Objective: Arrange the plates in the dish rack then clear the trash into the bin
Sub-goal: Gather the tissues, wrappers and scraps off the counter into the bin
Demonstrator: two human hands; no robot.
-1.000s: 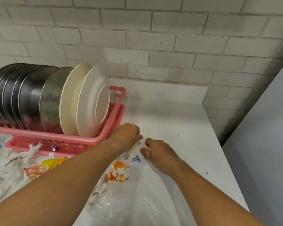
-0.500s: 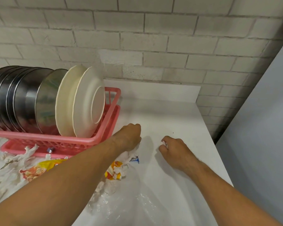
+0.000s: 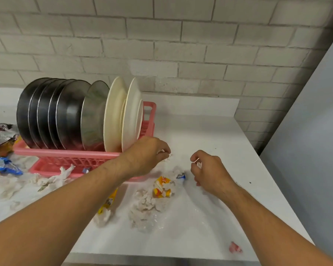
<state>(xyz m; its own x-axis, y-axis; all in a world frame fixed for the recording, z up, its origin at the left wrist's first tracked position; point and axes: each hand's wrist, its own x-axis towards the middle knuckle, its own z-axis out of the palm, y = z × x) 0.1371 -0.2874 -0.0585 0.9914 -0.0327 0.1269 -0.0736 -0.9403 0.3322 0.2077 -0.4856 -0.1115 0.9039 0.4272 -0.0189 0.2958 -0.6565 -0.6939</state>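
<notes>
A pink dish rack (image 3: 69, 154) stands on the white counter (image 3: 210, 135), holding several steel plates (image 3: 65, 112) and two cream plates (image 3: 123, 116) upright. My left hand (image 3: 148, 154) hovers at the rack's right corner, fingers curled and pinching a small white scrap. My right hand (image 3: 208, 169) is to its right, fingers curled round a small white bit of trash. Between and below them lie crumpled tissue (image 3: 146, 204), a yellow-orange wrapper (image 3: 161, 187) and a clear plastic bag (image 3: 161, 219).
More wrappers (image 3: 0, 150) and tissue (image 3: 54, 177) lie left of and in front of the rack. A yellow wrapper (image 3: 108, 202) shows under my left forearm. A pink scrap (image 3: 235, 247) sits near the counter's front edge. A grey wall (image 3: 306, 131) borders the right.
Both hands have lifted off the counter and moved apart, each pinching a small scrap. The view has pulled back, showing more trash at left and the front edge.
</notes>
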